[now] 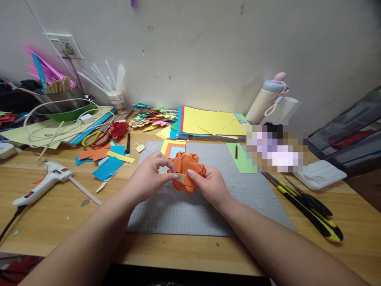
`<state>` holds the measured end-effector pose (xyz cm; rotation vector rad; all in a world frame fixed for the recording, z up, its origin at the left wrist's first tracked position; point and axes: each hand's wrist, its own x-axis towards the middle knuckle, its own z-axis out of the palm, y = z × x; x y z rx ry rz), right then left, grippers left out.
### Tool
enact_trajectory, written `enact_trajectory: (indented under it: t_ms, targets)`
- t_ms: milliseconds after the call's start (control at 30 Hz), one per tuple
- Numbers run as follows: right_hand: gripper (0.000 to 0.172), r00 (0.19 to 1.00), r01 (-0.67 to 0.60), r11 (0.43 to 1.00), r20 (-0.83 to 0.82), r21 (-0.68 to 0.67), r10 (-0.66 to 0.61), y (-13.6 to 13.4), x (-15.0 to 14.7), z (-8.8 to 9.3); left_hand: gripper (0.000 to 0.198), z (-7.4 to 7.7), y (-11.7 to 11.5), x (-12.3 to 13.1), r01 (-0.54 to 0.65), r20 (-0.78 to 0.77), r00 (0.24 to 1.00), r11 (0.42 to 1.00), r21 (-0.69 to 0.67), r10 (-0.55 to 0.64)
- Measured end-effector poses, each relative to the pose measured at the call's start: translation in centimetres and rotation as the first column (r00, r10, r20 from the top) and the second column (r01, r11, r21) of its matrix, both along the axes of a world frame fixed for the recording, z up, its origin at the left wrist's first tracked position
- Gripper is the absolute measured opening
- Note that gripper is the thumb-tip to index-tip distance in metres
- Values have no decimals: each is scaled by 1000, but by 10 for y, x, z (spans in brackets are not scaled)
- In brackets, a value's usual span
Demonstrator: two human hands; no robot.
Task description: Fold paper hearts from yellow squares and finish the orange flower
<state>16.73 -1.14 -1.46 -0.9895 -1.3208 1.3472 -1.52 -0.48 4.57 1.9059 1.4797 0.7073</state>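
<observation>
An orange folded-paper flower [195, 165] is held up over the grey cutting mat [154, 216]. My right hand [212, 184] grips its right side, the thumb pressing near the flower's middle. A small pale yellow paper piece [180, 178] lies against the flower's face. My left hand [154, 172] is closed at the flower's left side, thumb and forefinger pinching the yellow piece's left end. The other fingers of my right hand are hidden behind the flower.
Left are a white glue gun [44, 182], coloured paper scraps [108, 169], scissors [97, 139] and a red paper flower [119, 129]. Behind the mat lies stacked coloured paper [205, 119]. A black-and-yellow cutter [311, 210], black scissors [315, 202] and a bottle [264, 101] are at right.
</observation>
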Motion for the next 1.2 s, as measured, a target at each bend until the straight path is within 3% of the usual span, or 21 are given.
enact_trajectory:
  t_ms: [200,467,667,933,1200]
  targets:
    - [22,1000,-6,1000,27,15,6,-1,-1,2,15,-7,-1,3,-57,-17,998,998,0,57]
    - [23,1000,-13,999,-6,-34,12,0,0,1,16,-9,-4,1,68,120,991,998,-9,-66]
    - [23,1000,-16,1000,20,-14,16,-1,-1,0,19,-10,-3,-9,81,236,970,991,-107,-54]
    - [21,999,-36,999,22,6,36,-2,-2,0,19,-15,-2,-4,-5,97,995,1000,-29,8]
    - [24,999,-40,999,11,-4,40,-2,-2,0,17,-20,-4,5,-63,60,996,996,68,59]
